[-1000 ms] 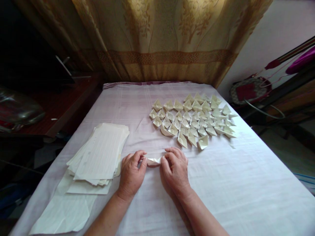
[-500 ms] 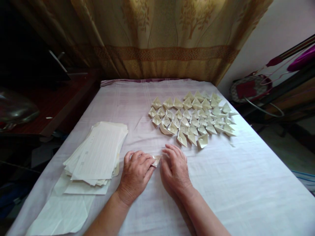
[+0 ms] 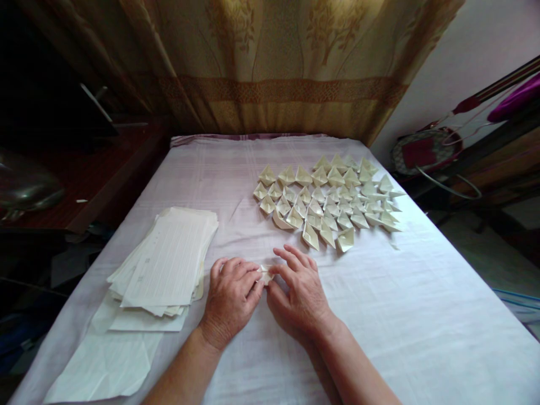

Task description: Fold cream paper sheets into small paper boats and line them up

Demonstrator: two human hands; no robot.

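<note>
A small folded piece of paper [image 3: 265,275] lies low over the sheet, between my two hands. My left hand [image 3: 232,295] grips its left end, thumb and fingers closed around it. On the other end, the thumb and index finger of my right hand [image 3: 300,289] pinch the paper, while its other fingers are lifted and spread. The fingertips hide part of the folds. Beyond my hands, several folded paper boats [image 3: 314,216] stand in close rows.
A stack of lined paper sheets [image 3: 169,259] is at the left, with a crumpled sheet [image 3: 105,360] under its near end. A pale bedsheet [image 3: 202,169] covers the surface. A curtain [image 3: 270,107] hangs behind; a bag [image 3: 426,151] is at the right.
My right hand has moved left, and its thumb and index finger have closed on the right end of the folded paper. My left hand keeps its hold.
</note>
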